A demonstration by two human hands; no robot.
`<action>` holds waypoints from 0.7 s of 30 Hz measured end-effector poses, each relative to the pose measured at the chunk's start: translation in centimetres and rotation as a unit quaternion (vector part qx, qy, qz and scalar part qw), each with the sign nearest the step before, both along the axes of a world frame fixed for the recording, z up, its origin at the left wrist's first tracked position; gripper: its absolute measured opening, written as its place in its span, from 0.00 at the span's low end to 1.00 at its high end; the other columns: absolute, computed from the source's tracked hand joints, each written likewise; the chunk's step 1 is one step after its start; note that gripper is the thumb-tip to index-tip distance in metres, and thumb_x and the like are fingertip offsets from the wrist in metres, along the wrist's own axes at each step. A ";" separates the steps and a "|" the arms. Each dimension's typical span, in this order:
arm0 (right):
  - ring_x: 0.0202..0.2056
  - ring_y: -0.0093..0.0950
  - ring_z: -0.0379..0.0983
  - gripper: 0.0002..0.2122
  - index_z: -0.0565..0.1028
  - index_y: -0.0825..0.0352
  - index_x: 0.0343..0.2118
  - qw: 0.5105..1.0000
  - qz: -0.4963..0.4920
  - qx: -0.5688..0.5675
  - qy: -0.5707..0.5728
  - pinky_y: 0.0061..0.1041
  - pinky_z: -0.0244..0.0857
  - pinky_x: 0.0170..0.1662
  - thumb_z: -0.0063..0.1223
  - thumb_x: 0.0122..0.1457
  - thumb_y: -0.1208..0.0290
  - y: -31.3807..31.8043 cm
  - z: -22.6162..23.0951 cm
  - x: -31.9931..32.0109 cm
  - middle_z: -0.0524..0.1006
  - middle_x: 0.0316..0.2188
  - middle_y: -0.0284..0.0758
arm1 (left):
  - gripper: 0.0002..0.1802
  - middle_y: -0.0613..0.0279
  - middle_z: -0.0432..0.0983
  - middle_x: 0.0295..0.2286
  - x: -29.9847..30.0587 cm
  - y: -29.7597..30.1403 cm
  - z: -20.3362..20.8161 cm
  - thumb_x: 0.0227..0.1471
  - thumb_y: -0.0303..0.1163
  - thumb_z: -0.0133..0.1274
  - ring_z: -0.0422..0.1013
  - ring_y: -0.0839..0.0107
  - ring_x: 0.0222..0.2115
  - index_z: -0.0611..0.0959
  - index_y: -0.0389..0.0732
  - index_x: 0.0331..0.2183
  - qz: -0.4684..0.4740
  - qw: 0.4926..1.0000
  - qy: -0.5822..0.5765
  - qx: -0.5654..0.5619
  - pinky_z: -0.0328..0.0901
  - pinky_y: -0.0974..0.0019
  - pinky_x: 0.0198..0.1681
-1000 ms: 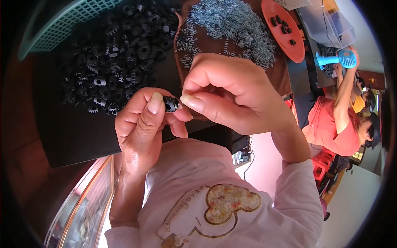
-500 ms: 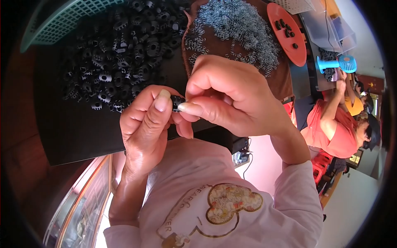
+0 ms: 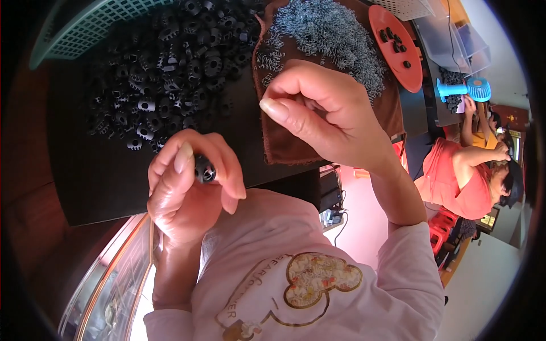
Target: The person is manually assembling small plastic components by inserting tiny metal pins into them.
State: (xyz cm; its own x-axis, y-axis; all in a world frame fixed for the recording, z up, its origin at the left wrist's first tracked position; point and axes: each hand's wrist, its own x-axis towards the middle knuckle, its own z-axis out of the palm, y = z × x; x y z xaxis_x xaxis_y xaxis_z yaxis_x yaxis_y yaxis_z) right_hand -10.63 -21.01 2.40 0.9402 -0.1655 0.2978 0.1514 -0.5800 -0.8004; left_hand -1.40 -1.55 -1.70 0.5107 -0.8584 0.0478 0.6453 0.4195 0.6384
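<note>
A small black toothed plastic part (image 3: pixel 205 169) sits between the thumb and fingers of my left hand (image 3: pixel 185 190), near the table's front edge. Its round end faces up and a shiny spot shows in its hole. My right hand (image 3: pixel 335 116) hovers over the brown cloth, apart from the left. Its thumb presses toward the curled index finger; whatever might be pinched there is hidden. Beyond my left hand lies a large pile of similar black plastic parts (image 3: pixel 170 74). Past my right hand, a heap of small metal springs (image 3: pixel 321 31) spreads over the brown cloth (image 3: pixel 290 150).
A red plate (image 3: pixel 406 74) with several black pieces lies at the far right. A green basket (image 3: pixel 94 28) stands far left. Blue handheld fan (image 3: pixel 478 89), clear plastic bins (image 3: pixel 446 48) and a seated person in red (image 3: pixel 455 176) are off to the right.
My hands have separated. The left drew back toward me and left with the black part, tilting it; the right moved slightly up and away from it.
</note>
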 end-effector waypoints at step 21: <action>0.27 0.30 0.73 0.09 0.71 0.66 0.25 0.936 0.018 -0.351 0.016 0.29 0.65 0.22 0.59 0.40 0.73 1.2 -1.7 2.3 0.66 0.26 0.33 | 0.17 0.49 0.74 0.24 -0.7 -0.3 0.7 0.62 0.36 0.45 0.66 0.74 0.19 0.75 0.30 0.28 -0.004 0.994 -0.095 0.060 0.63 0.74 0.21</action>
State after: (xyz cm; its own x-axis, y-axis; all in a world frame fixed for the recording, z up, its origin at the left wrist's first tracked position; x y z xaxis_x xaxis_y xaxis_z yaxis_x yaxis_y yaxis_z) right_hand -8.35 -19.78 0.73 0.9514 0.0918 0.2940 0.1632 -0.9598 -0.2285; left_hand -2.06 -1.85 -1.05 0.4963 -0.8673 0.0393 0.5108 0.3284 0.7945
